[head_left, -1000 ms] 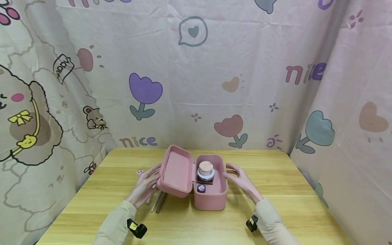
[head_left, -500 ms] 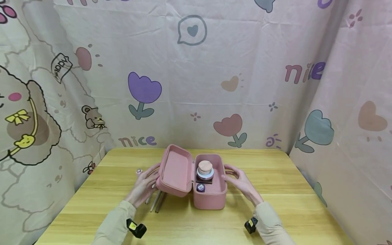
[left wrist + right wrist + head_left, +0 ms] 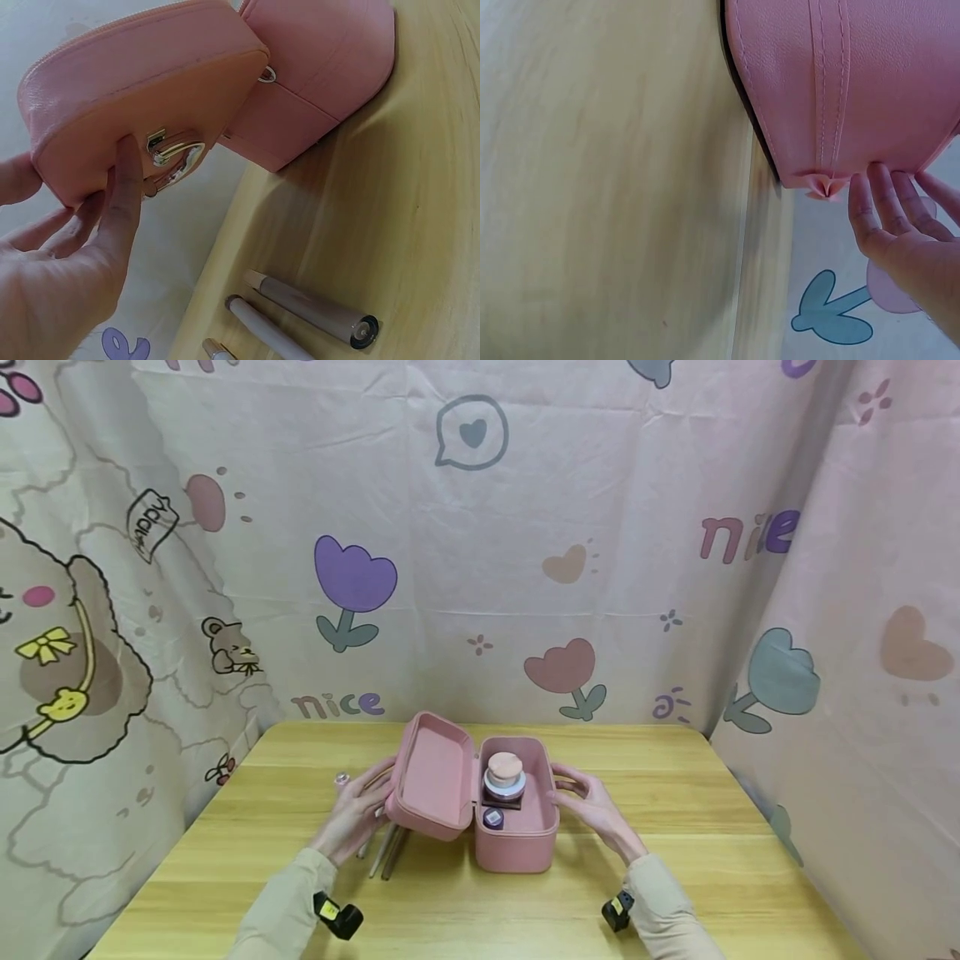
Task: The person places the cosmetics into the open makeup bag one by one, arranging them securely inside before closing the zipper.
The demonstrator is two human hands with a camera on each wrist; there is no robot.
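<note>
A pink cosmetic case point(image 3: 516, 853) stands on the table with its lid point(image 3: 437, 777) swung out to the left, tilted. My left hand point(image 3: 352, 814) holds the lid by its outer left side. In the left wrist view, the fingers point(image 3: 126, 187) lie against the lid's outer face beside a metal-fitted handle point(image 3: 176, 159), the thumb at its edge. My right hand point(image 3: 594, 806) touches the case's right wall with fairly straight fingers point(image 3: 885, 199). Inside the case are a round jar with a pink puff point(image 3: 505, 767) on top, a dark square compact point(image 3: 512, 804) and a small purple-sided container point(image 3: 492, 819).
Several slim makeup tubes lie under and beside the lid, among them a brownish tube point(image 3: 307, 306) and a paler tube point(image 3: 264, 328). A small item with a shiny top point(image 3: 342, 779) is beyond the left hand. A patterned curtain point(image 3: 480, 568) hangs behind the wooden table point(image 3: 637, 760).
My right hand has moved slightly left, closing the small gap to the case's right wall. The left hand and the lid stay nearly where they were.
</note>
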